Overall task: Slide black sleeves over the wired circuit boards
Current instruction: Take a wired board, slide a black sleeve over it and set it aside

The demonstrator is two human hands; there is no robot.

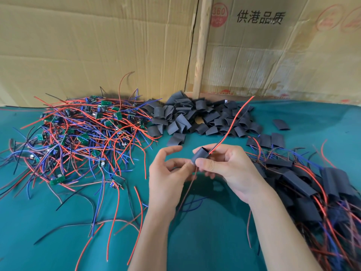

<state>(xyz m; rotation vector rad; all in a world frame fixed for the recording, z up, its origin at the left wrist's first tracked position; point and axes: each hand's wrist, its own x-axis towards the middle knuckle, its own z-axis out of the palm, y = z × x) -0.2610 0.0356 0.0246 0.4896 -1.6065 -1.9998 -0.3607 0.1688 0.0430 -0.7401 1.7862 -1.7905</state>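
While the right hand (224,165) pinches a black sleeve (200,155), red wire (234,122) runs out toward one o'clock. The left hand (168,173), at nine o'clock of it, pinches the lower wires.

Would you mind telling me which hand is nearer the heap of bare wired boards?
Left. The left hand lies just right of the heap; the right hand is farther right, gripping a black sleeve.

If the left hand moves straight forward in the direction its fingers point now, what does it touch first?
Most likely the black sleeve pinched in the right hand. The left hand points its fingers up and right at the sleeve's lower end, very near it. Whether the fingertips already touch it is unclear from this one view.
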